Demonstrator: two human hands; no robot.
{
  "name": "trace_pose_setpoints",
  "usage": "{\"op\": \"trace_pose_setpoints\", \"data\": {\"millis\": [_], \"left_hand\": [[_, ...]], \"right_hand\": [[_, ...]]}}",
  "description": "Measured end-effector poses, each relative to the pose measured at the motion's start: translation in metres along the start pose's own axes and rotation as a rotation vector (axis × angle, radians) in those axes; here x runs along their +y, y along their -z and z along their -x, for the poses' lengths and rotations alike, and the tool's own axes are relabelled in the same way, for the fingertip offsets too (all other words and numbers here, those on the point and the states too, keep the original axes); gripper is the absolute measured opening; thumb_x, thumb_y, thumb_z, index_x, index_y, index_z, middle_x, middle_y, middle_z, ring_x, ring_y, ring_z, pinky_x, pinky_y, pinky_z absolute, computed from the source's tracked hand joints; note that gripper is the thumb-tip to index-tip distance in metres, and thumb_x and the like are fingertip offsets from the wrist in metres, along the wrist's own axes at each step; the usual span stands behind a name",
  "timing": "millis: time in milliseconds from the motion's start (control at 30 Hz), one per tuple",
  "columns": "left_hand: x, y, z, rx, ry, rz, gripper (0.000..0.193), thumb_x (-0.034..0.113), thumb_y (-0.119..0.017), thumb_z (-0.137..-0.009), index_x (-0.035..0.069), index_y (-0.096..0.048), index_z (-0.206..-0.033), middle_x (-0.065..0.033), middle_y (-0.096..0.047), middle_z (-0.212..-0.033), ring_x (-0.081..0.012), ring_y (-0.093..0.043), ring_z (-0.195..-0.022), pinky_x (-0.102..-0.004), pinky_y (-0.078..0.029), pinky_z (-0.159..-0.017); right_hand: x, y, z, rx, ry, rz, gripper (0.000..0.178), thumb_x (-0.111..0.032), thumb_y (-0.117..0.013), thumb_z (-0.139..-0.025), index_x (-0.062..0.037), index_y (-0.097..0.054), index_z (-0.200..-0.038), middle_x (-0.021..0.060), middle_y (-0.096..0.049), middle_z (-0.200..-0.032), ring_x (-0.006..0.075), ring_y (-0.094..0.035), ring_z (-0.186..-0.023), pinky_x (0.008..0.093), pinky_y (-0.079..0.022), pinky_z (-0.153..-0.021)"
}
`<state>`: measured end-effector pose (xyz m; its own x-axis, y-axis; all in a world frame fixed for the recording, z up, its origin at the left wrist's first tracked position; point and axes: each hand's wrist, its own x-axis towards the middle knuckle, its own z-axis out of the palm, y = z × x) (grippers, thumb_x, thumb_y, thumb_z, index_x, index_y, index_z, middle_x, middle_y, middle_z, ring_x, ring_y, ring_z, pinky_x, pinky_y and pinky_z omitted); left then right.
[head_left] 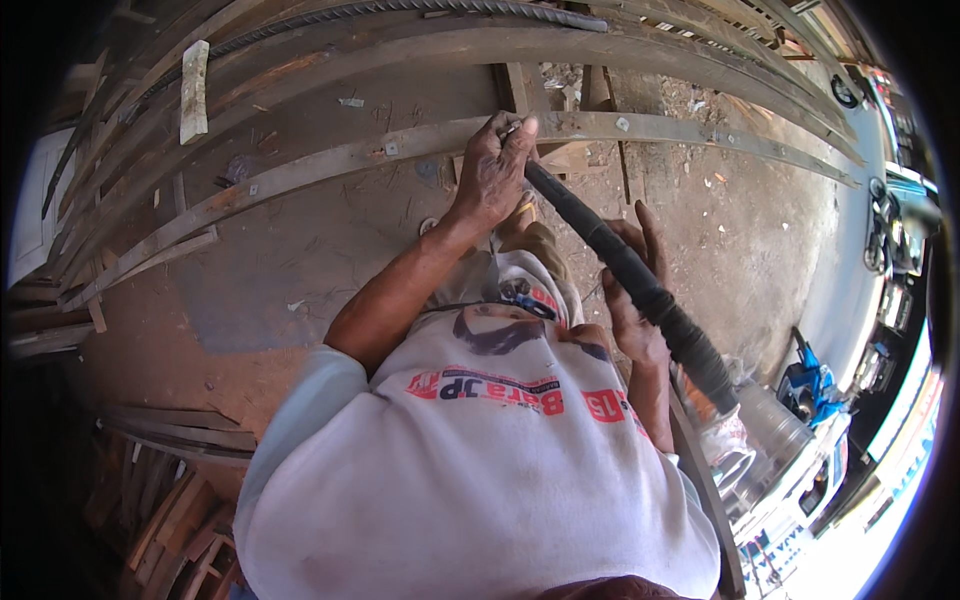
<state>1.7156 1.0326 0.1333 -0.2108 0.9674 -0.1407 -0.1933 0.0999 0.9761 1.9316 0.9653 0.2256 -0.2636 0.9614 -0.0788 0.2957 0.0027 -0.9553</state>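
Note:
My left hand (pixel 495 170) is closed round the far end of a long black rod (pixel 620 262) that looks wrapped in tape or rubber. The rod slants down to the right and grows thicker toward its near end, beside my right side. My right hand (pixel 637 300) is behind the middle of the rod, partly hidden by it, with its visible fingers stretched out. Whether its palm touches the rod I cannot tell. Beyond my left hand runs a long wooden beam (pixel 345 160) with small pale squares fixed along it.
Several more timber beams (pixel 420 50) run across the far side, with a ribbed steel bar (pixel 350 12) on top. A pale wood strip (pixel 194 92) hangs over them at left. Planks (pixel 175 520) are stacked near left. Clear plastic containers (pixel 765 440) and a blue object (pixel 808 385) stand at right.

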Motion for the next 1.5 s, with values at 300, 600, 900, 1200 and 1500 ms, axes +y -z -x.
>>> {"op": "trace_pose_setpoints", "data": {"millis": [300, 600, 900, 1200, 1500], "left_hand": [[0.028, 0.016, 0.004, -0.44, -0.32, -0.595, 0.07, 0.057, -0.073, -0.089, 0.005, -0.056, -0.134, -0.0184, -0.06, -0.126, -0.0307, -0.06, -0.116, -0.0436, -0.049, -0.101], [0.007, 0.118, -0.054, -0.473, -0.021, -1.345, 0.069, 0.048, -0.081, -0.077, 0.009, -0.06, -0.13, -0.0206, -0.072, -0.111, -0.0369, -0.07, -0.105, -0.048, -0.055, -0.09], [0.005, 0.111, -0.04, -0.366, -0.138, -1.385, 0.058, 0.046, -0.078, -0.082, 0.012, -0.063, -0.126, -0.0188, -0.074, -0.099, -0.0377, -0.072, -0.094, -0.0493, -0.057, -0.079], [0.003, 0.112, -0.037, -0.34, -0.174, -1.404, 0.047, 0.041, -0.079, -0.083, 0.011, -0.064, -0.115, -0.017, -0.074, -0.089, -0.0352, -0.074, -0.085, -0.0466, -0.058, -0.071], [-0.01, 0.115, -0.035, -0.307, -0.196, -1.388, 0.051, 0.042, -0.082, -0.079, 0.013, -0.063, -0.116, -0.0153, -0.074, -0.088, -0.0343, -0.074, -0.084, -0.0457, -0.057, -0.07]], "right_hand": [[-0.058, 0.026, -0.048, 0.123, 0.612, -0.617, 0.038, -0.041, -0.064, -0.101, -0.0055, -0.051, -0.105, -0.0037, -0.046, -0.058, 0.0097, -0.046, -0.045, 0.0313, -0.047, -0.055], [-0.081, -0.012, -0.147, 0.334, 0.291, -0.569, 0.033, -0.027, -0.079, -0.093, -0.0058, -0.055, -0.089, 0.0022, -0.05, -0.058, 0.0123, -0.049, -0.047, 0.0299, -0.046, -0.046], [-0.057, -0.02, -0.24, 0.456, 0.22, -0.256, 0.047, -0.038, -0.085, -0.086, -0.0025, -0.055, -0.08, 0.0023, -0.052, -0.059, 0.013, -0.051, -0.046, 0.0284, -0.047, -0.046], [-0.033, -0.007, -0.291, 0.67, 0.228, -0.342, 0.033, -0.022, -0.08, -0.091, -0.0002, -0.057, -0.081, 0.0038, -0.053, -0.058, 0.0143, -0.05, -0.044, 0.0294, -0.044, -0.042], [0.041, 0.054, -0.333, 0.699, -0.155, -0.468, 0.024, -0.016, -0.076, -0.093, 0.0016, -0.06, -0.089, 0.0075, -0.055, -0.068, 0.0163, -0.052, -0.051, 0.0314, -0.045, -0.046]]}}
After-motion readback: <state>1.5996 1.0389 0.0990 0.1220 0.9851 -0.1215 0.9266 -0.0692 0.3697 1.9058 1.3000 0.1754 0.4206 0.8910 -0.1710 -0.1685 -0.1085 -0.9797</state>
